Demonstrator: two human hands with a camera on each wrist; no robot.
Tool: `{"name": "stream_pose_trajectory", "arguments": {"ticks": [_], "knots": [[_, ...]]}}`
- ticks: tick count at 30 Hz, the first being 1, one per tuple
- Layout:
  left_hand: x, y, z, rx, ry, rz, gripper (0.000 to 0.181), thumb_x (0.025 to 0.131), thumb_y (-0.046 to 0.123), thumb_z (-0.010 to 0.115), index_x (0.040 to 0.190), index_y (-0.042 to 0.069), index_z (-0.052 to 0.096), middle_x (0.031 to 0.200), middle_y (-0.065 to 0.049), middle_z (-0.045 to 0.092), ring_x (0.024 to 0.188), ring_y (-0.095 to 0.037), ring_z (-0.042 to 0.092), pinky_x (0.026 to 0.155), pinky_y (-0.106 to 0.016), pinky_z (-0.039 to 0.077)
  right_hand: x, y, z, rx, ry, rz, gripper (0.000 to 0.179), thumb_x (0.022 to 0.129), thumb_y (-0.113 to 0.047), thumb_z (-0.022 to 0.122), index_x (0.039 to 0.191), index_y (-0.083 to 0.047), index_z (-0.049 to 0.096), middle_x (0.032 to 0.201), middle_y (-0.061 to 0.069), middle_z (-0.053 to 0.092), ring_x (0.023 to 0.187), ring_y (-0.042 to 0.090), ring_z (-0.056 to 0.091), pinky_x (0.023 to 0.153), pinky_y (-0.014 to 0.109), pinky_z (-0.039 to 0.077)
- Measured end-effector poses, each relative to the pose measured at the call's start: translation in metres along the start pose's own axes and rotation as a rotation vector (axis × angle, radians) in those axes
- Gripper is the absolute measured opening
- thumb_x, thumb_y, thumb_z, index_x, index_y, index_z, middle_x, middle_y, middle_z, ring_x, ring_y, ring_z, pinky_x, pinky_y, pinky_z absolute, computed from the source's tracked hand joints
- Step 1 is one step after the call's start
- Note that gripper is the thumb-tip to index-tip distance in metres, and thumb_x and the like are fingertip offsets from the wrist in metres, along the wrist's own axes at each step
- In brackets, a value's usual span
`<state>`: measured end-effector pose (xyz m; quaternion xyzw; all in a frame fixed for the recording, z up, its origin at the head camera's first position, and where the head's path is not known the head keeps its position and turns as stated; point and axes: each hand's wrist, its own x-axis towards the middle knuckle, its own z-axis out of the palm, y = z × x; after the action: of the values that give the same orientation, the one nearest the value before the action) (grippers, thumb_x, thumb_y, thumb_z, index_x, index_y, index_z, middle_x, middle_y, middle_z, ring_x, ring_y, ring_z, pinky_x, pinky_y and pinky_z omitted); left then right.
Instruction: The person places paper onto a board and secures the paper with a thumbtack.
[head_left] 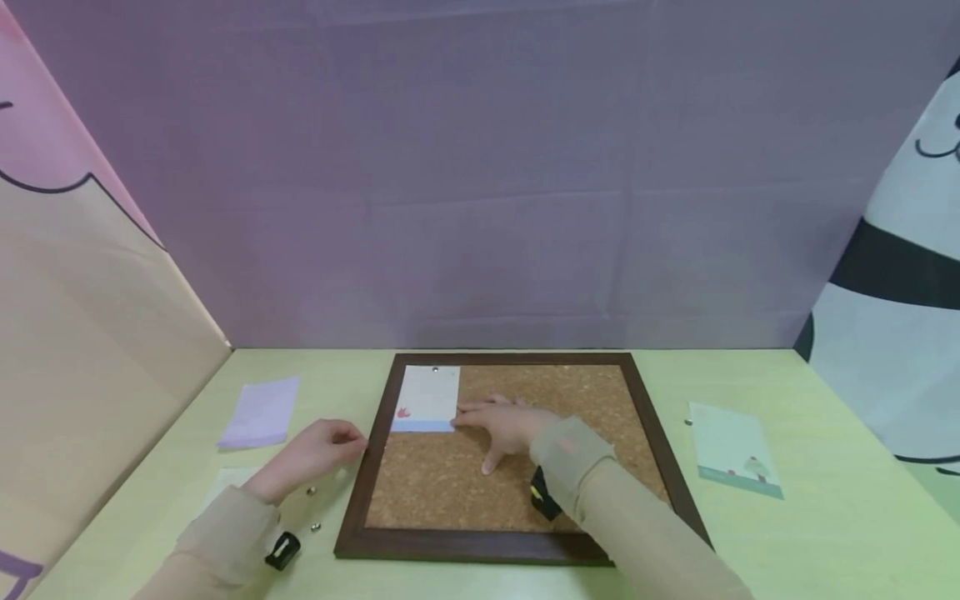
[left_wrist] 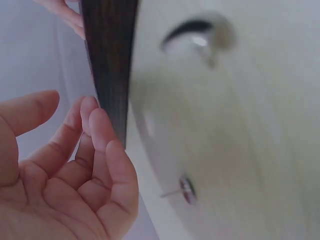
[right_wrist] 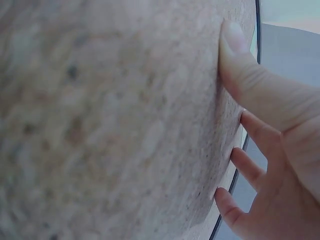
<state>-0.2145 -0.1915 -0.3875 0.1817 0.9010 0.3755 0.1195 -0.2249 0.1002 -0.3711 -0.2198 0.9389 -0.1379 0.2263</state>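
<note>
One rectangular white paper sheet (head_left: 426, 398) with a blue band and red motif, a round silver tack (head_left: 435, 369) at its top, lies upper left on a grainy brown cork board (head_left: 442, 487). The right hand (head_left: 506, 427) rests there, fingers spread, gripping nothing; the empty left hand (head_left: 318, 454), loosely bent, is beside the dark brown wooden frame (head_left: 480, 544).

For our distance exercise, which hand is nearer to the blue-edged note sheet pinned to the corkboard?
The right hand: its fingers touch the corkboard at the right edge of the note sheet. The left hand is farther left, by the frame.
</note>
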Motion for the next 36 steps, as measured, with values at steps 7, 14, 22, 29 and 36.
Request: {"name": "stream_pose_trajectory", "arguments": {"ticks": [7, 14, 22, 29, 36], "knots": [[-0.004, -0.004, -0.001, 0.000, 0.003, -0.027, 0.018, 0.091, 0.017, 0.058, 0.093, 0.001, 0.066, 0.083, -0.004, 0.066, 0.074, -0.014, 0.056, 0.067, -0.031, 0.047, -0.001, -0.002, -0.001, -0.001, -0.001, -0.002, 0.078, 0.074, -0.022, 0.076, 0.143, -0.030, 0.041, 0.156, -0.010, 0.022, 0.146, 0.029, 0.009, 0.114, 0.058, 0.008], [-0.009, -0.012, -0.006, -0.019, 0.009, -0.072, 0.018, 0.092, 0.017, 0.057, 0.091, 0.001, 0.065, 0.077, -0.004, 0.060, 0.068, -0.014, 0.051, 0.060, -0.027, 0.045, -0.001, -0.002, -0.001, 0.004, -0.002, -0.005, 0.077, 0.075, -0.022, 0.076, 0.142, -0.030, 0.041, 0.156, -0.010, 0.023, 0.146, 0.028, 0.010, 0.115, 0.057, 0.008], [-0.014, -0.026, -0.019, 0.021, 0.037, -0.087, 0.023, 0.094, 0.019, 0.054, 0.094, -0.001, 0.065, 0.085, -0.005, 0.065, 0.077, -0.014, 0.056, 0.067, -0.029, 0.046, -0.002, -0.002, -0.002, -0.007, -0.014, -0.004, 0.075, 0.076, -0.022, 0.075, 0.143, -0.030, 0.041, 0.156, -0.009, 0.023, 0.146, 0.031, 0.009, 0.115, 0.057, 0.009], [-0.018, -0.035, -0.028, 0.028, 0.070, -0.125, 0.025, 0.095, 0.017, 0.053, 0.099, -0.005, 0.064, 0.091, -0.009, 0.067, 0.083, -0.017, 0.062, 0.072, -0.031, 0.050, -0.001, -0.001, -0.001, -0.005, -0.010, 0.002, 0.076, 0.075, -0.023, 0.076, 0.142, -0.031, 0.041, 0.156, -0.010, 0.023, 0.146, 0.030, 0.009, 0.115, 0.056, 0.008], [-0.022, -0.040, -0.036, 0.031, 0.090, -0.160, 0.030, 0.095, 0.016, 0.052, 0.105, -0.010, 0.062, 0.094, -0.013, 0.068, 0.087, -0.022, 0.064, 0.073, -0.033, 0.051, -0.002, -0.001, -0.001, -0.012, -0.005, -0.011, 0.077, 0.074, -0.023, 0.076, 0.143, -0.030, 0.041, 0.156, -0.010, 0.023, 0.146, 0.029, 0.010, 0.114, 0.058, 0.008]]}}
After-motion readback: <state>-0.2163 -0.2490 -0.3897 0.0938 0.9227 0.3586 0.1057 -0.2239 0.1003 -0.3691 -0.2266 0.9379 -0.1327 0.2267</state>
